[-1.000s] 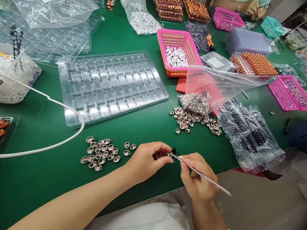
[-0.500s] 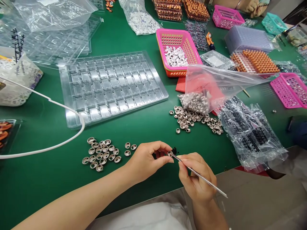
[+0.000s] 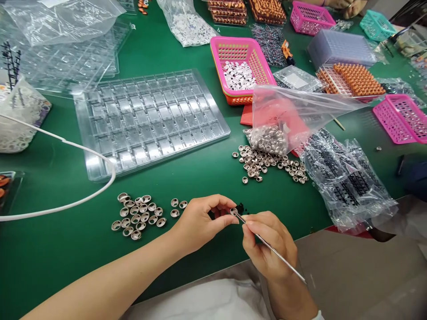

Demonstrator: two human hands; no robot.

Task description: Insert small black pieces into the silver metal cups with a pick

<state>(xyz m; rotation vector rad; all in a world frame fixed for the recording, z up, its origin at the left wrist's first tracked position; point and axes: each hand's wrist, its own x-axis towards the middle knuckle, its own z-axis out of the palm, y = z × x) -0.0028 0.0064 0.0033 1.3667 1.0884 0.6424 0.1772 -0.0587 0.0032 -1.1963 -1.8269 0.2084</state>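
Between thumb and fingertips, my left hand (image 3: pixel 203 222) pinches a small silvery ring-shaped part (image 3: pixel 234 212). My right hand (image 3: pixel 271 244) grips a thin metal rod-like tool (image 3: pixel 280 256) like a pen, its tip at the opening of that part. Just behind the fingers lies a little heap of tiny black pieces (image 3: pixel 240 208). Left of my left hand, several similar ring-shaped parts (image 3: pixel 136 218) sit in a group, with 3 more beside the wrist. A larger scatter of such parts (image 3: pixel 255 164) lies beyond my right hand, in front of a clear bag (image 3: pixel 270 138) holding more of them.
A clear compartment tray (image 3: pixel 153 120) lies behind the hands. Pink baskets (image 3: pixel 267 73) with white oval pieces stand further back. At the right are plastic bags of black parts (image 3: pixel 347 182); a white cable (image 3: pixel 66 206) curves in from the left.
The view has shifted slightly, so most things sit a little further left. Both hands keep their hold; the tool's rear end has swung slightly down and left.
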